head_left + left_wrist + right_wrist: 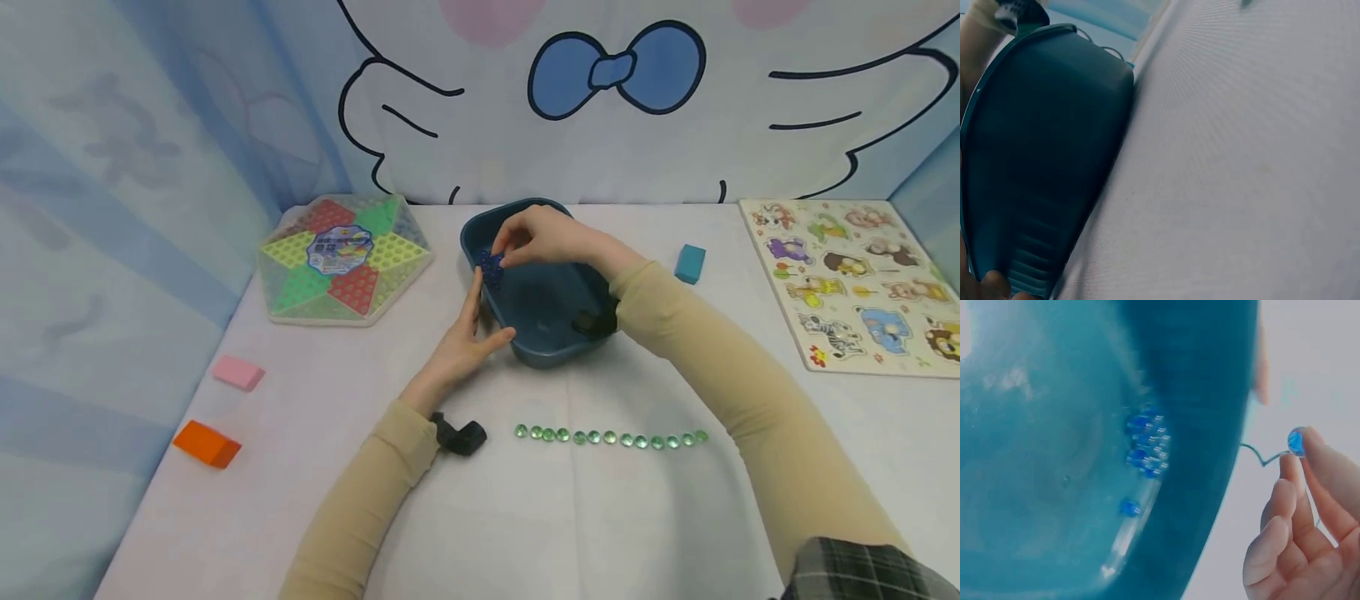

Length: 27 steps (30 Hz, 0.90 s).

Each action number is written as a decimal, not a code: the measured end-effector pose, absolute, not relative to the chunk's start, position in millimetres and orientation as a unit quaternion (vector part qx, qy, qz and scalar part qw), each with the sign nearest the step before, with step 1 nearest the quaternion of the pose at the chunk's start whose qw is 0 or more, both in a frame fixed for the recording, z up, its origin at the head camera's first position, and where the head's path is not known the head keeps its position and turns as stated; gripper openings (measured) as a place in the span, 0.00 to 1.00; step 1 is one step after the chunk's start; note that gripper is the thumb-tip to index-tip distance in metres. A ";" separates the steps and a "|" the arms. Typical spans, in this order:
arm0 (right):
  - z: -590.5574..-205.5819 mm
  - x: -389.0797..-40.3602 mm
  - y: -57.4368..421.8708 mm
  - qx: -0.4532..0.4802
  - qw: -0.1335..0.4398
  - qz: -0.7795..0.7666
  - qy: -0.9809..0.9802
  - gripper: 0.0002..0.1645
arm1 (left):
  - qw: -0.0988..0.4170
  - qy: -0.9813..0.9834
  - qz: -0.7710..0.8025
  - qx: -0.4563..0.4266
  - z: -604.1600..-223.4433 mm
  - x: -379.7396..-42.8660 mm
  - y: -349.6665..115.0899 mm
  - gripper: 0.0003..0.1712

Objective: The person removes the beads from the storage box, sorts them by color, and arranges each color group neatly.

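A dark teal plastic tub (546,312) stands at the middle of the table. My left hand (459,354) rests against its near left side, fingers extended along the outside wall, thumb by the front. In the left wrist view, fingertips (996,284) touch the tub's outer wall. Over the tub's left end, my right hand (546,236) pinches a blue glass bead (1295,442) between thumb and finger. Several more blue glass beads (1145,444) lie clustered inside along the tub's wall. In front of the tub, green glass gems (610,437) form a long row.
A hexagonal game board (341,258) lies at the back left, near a pink block (238,372) and an orange block (207,443). On the right are a teal block (690,263) and a wooden animal puzzle (862,292). A printed curtain (600,158) hangs behind.
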State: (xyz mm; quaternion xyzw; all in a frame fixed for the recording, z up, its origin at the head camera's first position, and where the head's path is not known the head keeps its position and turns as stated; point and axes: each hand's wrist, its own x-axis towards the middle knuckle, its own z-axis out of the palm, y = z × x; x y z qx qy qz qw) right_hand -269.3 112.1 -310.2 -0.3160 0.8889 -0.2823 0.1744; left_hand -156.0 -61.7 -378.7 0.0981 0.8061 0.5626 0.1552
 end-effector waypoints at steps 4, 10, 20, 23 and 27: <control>-299.5 -255.6 120.6 -0.309 0.182 -0.314 0.879 0.13 | 0.151 0.803 0.567 0.103 -379.4 -156.5 -62.1 0.53; -295.8 -227.4 132.3 -0.320 0.185 -0.346 0.863 0.14 | 0.152 0.805 0.565 0.100 -380.7 -157.4 -61.6 0.53; -304.5 -176.5 141.6 -0.359 0.184 -0.354 0.843 0.10 | 0.145 0.806 0.566 0.092 -413.2 -172.1 -60.5 0.55; -314.4 -157.7 140.1 -0.367 0.190 -0.357 0.838 0.09 | 0.134 0.806 0.568 0.097 -416.1 -171.6 -60.5 0.55; -329.5 -133.6 137.3 -0.375 0.207 -0.351 0.833 0.08 | 0.118 0.812 0.562 0.106 -415.9 -170.3 -60.1 0.55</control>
